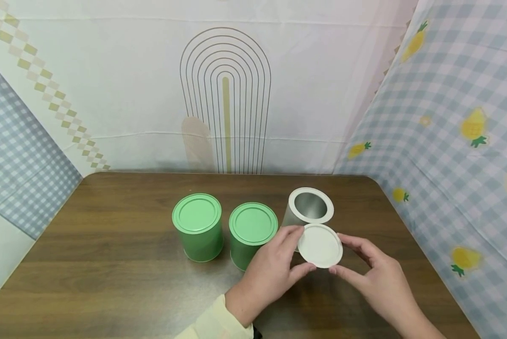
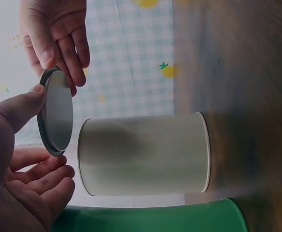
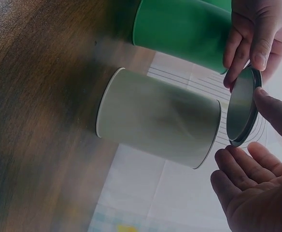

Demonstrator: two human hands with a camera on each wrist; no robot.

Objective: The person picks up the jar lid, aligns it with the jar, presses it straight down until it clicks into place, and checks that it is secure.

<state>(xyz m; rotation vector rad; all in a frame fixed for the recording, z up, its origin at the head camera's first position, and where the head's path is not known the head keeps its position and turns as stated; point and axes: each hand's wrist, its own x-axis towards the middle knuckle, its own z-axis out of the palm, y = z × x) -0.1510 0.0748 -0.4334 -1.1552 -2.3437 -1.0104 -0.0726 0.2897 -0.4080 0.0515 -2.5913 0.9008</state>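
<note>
Both hands hold a round white lid (image 1: pixel 320 246) by its edge, in front of an open white can (image 2: pixel 143 154). My left hand (image 1: pixel 272 266) grips the lid's left side between thumb and fingers. On the opposite side, the thumb and fingers of my right hand (image 1: pixel 378 278) pinch the rim. The lid's metallic underside (image 3: pixel 241 104) faces the can in both wrist views. Upright on the table, the can shows a bare metal inside through its ringed top, and the lid overlaps its near edge in the head view.
Two green cans with green lids stand to the left: a nearer one (image 1: pixel 253 223) beside my left hand and another (image 1: pixel 197 214) farther left. All stand on a brown wooden table (image 1: pixel 109 263). Patterned cloth (image 1: pixel 440 188) hangs at the back and sides.
</note>
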